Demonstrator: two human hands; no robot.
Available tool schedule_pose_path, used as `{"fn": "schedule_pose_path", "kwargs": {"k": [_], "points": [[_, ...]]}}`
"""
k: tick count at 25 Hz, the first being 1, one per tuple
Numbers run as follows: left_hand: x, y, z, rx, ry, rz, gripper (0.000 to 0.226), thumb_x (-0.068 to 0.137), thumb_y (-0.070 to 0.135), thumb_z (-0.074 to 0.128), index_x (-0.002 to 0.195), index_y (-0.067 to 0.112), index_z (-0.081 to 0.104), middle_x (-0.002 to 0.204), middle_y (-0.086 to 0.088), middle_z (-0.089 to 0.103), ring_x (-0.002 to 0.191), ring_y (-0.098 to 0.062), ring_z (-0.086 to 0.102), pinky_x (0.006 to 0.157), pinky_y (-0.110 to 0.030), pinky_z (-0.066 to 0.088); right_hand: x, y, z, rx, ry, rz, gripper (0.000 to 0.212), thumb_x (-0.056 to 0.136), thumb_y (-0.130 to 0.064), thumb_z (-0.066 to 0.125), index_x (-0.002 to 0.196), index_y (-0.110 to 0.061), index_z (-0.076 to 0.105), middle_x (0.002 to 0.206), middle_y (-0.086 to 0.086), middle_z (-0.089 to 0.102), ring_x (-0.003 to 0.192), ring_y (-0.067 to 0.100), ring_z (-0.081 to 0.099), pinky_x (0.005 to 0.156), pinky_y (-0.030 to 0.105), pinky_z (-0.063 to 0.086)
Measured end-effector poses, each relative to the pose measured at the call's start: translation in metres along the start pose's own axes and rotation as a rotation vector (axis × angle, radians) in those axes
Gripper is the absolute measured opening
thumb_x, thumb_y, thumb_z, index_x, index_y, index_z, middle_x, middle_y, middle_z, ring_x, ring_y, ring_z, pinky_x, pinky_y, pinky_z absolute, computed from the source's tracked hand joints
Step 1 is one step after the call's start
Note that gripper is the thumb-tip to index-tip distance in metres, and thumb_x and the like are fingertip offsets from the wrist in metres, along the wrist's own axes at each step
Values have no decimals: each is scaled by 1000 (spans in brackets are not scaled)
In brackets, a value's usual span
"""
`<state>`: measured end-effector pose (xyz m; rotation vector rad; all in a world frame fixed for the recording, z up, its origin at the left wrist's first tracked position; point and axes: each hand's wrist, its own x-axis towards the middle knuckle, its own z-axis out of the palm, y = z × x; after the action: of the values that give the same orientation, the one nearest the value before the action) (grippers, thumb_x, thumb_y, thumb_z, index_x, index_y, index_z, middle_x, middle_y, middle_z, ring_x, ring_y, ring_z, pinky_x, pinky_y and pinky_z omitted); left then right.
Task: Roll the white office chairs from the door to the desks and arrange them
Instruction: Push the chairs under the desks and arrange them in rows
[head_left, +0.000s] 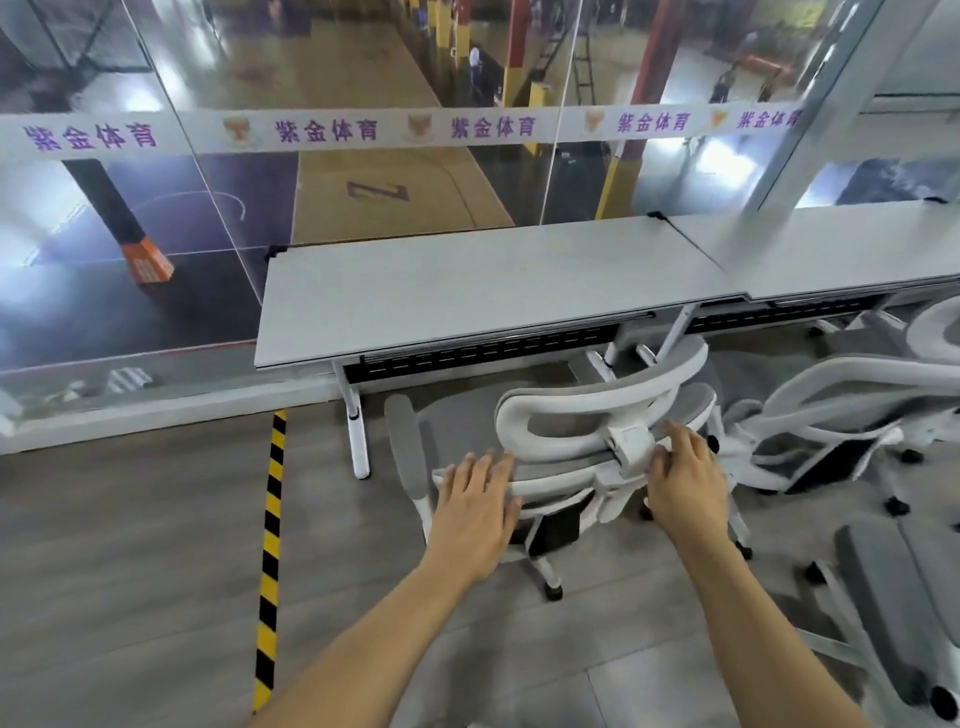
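A white office chair (582, 410) with grey mesh stands facing the left grey desk (467, 291), its seat partly under the desk edge. My left hand (475, 506) rests with straight fingers on the top rim of the chair's backrest, left of the headrest post. My right hand (685, 478) lies on the same rim to the right of the post, its fingers bent over the frame. A second white chair (841, 410) sits at the right desk (831, 249). Part of a third chair (893, 587) shows at the lower right.
A glass wall (363, 78) with a printed banner runs behind the desks. A yellow-and-black floor strip (271, 545) runs left of the chair. White desk legs (357, 436) stand by the chair's left armrest. Grey floor opens to the left.
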<state>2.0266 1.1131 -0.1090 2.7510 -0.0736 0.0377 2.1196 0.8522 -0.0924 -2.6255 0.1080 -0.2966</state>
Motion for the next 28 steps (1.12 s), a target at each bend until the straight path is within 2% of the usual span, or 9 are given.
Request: {"fn": "schedule_pose_path", "kwargs": {"k": [2, 5, 8, 11, 13, 16, 20, 23, 28], "points": [[12, 0, 16, 4, -23, -50, 70, 95, 54, 6, 152, 23, 29, 154, -3, 37, 148, -31, 24, 122, -47, 13, 29, 17, 11, 3, -31, 18, 45, 102, -28, 36, 144, -16, 47, 153, 11, 44, 140, 34, 39, 111, 50, 32], [17, -7, 30, 23, 42, -107, 52, 98, 45, 18, 138, 27, 46, 132, 2, 53, 134, -29, 41, 119, -44, 23, 52, 40, 27, -19, -119, -49, 55, 100, -42, 26, 139, -15, 53, 150, 13, 47, 146, 31, 31, 117, 53, 28], [25, -22, 31, 31, 84, -114, 41, 98, 43, 30, 129, 30, 52, 120, 5, 57, 119, -22, 49, 116, -40, 26, 56, 51, 43, -71, -95, -153, 55, 99, -37, 24, 130, -5, 57, 144, 22, 50, 144, 40, 32, 118, 58, 27], [26, -41, 25, 34, 93, -95, 39, 99, 46, 30, 129, 31, 51, 122, 7, 55, 120, -18, 46, 114, -37, 31, 45, 35, 48, 33, -77, -65, 55, 98, -36, 28, 132, -1, 54, 147, 24, 45, 146, 37, 27, 123, 53, 19], [27, -59, 20, 14, 81, -82, 43, 99, 48, 27, 131, 31, 49, 125, 7, 53, 123, -18, 42, 111, -37, 36, 31, 23, 52, -26, -28, -175, 49, 100, -28, 34, 128, 5, 56, 141, 26, 50, 143, 36, 30, 121, 56, 22], [31, -87, 9, -17, 49, -59, 45, 101, 48, 25, 133, 28, 50, 126, 5, 52, 125, -20, 39, 108, -40, 39, 23, 13, 59, -40, -89, -143, 54, 102, -38, 34, 141, -5, 51, 151, 21, 42, 145, 35, 30, 121, 48, 22], [22, -104, 3, -38, 50, -63, 40, 102, 44, 33, 133, 27, 50, 127, 5, 52, 124, -20, 39, 108, -41, 39, 15, 7, 70, 26, -162, -124, 56, 103, -43, 30, 145, -11, 47, 160, 16, 32, 152, 32, 17, 125, 46, 13], [11, -102, 2, -57, 62, -87, 41, 101, 44, 33, 134, 26, 50, 127, 3, 53, 127, -23, 38, 110, -42, 37, 15, 2, 67, 50, -153, -116, 47, 104, -35, 40, 145, -13, 48, 161, 15, 31, 153, 31, 17, 126, 45, 14], [5, -108, -3, -89, 40, -136, 45, 101, 45, 30, 138, 27, 47, 135, 2, 50, 137, -27, 32, 118, -44, 28, 15, -13, 71, 76, -150, -103, 45, 104, -33, 44, 145, -15, 49, 161, 12, 32, 153, 29, 17, 125, 42, 14]]}}
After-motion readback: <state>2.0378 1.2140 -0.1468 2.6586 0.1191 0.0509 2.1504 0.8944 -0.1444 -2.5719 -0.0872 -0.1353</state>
